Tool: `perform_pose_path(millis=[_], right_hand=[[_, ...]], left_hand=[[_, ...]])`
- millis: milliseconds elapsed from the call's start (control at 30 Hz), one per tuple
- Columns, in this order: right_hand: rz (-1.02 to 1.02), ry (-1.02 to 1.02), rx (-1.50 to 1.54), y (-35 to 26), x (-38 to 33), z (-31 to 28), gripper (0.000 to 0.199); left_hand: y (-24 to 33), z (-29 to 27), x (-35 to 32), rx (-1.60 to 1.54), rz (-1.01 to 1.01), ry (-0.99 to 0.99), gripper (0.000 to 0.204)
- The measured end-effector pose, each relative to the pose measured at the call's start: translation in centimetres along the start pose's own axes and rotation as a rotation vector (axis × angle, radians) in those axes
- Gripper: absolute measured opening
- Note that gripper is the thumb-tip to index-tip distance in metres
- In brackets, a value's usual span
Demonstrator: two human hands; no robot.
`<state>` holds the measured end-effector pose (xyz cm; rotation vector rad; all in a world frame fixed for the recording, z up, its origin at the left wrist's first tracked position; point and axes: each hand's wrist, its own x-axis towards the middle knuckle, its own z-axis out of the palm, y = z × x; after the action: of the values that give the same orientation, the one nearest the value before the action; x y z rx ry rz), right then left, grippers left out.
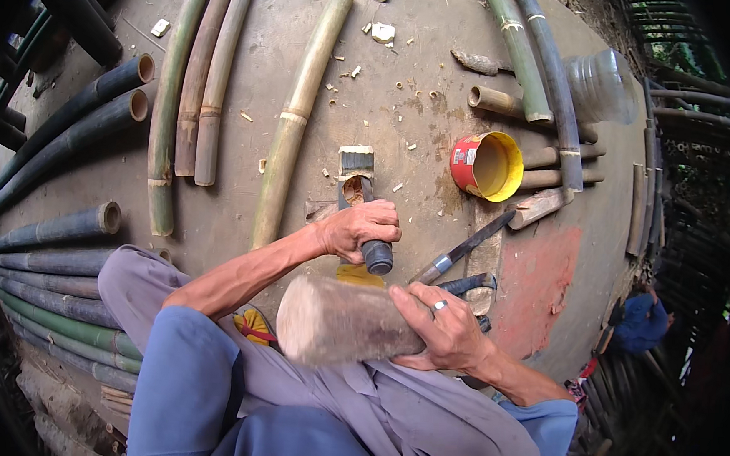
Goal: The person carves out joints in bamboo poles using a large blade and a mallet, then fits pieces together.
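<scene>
My left hand (358, 228) grips a dark chisel (370, 243) by its handle, its blade set against a short piece of split bamboo (355, 170) lying on the concrete floor. The bamboo piece has a pale notch cut in it. My right hand (445, 326), with a ring on one finger, holds a thick pale wooden mallet (338, 320) just below and behind the chisel's butt end. Small bamboo chips lie around the piece.
Long bamboo poles (298, 111) lie across the floor at left and centre, dark ones (79, 119) stacked far left. A red and yellow tin (486, 164) stands to the right, beside a knife (462, 249), short bamboo stubs (496, 101) and a clear plastic bottle (598, 85).
</scene>
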<state>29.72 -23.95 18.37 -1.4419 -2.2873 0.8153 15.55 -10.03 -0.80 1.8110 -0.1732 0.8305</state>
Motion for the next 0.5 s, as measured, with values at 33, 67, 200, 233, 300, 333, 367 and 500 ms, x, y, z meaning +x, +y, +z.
perform_pose_path(millis=[33, 67, 200, 233, 300, 333, 367, 500], right_hand=[[-0.165, 0.09, 0.027, 0.0, 0.1, -0.1, 0.093], [-0.155, 0.087, 0.023, 0.6, 0.1, -0.1, 0.094], [0.248, -0.101, -0.088, 1.7, 0.9, 0.0, 0.094], [0.244, -0.083, -0.033, 0.9, 1.1, -0.3, 0.094], [0.091, 0.008, 0.043, 0.0, 0.9, -0.2, 0.093], [-0.057, 0.082, 0.064, 0.1, 0.7, 0.1, 0.093], [-0.205, 0.158, 0.086, 0.3, 0.5, 0.4, 0.093], [0.34, 0.017, 0.04, 1.9, 0.0, 1.3, 0.093]], left_hand=[[0.0, 0.1, 0.1, -0.021, -0.006, 0.021, 0.04], [0.1, 0.0, 0.1, -0.031, -0.032, 0.026, 0.04], [0.1, -0.1, -0.2, -0.037, -0.176, 0.006, 0.042], [-0.1, -0.2, -0.3, -0.023, -0.227, -0.005, 0.042], [-0.2, -0.3, -0.6, -0.002, -0.17, 0.026, 0.042], [-0.1, -0.3, -0.8, 0.003, -0.149, 0.041, 0.042], [0.0, -0.5, -1.0, 0.059, -0.136, 0.029, 0.039], [2.1, 2.0, 0.2, 0.202, -0.298, 0.348, 0.027]])
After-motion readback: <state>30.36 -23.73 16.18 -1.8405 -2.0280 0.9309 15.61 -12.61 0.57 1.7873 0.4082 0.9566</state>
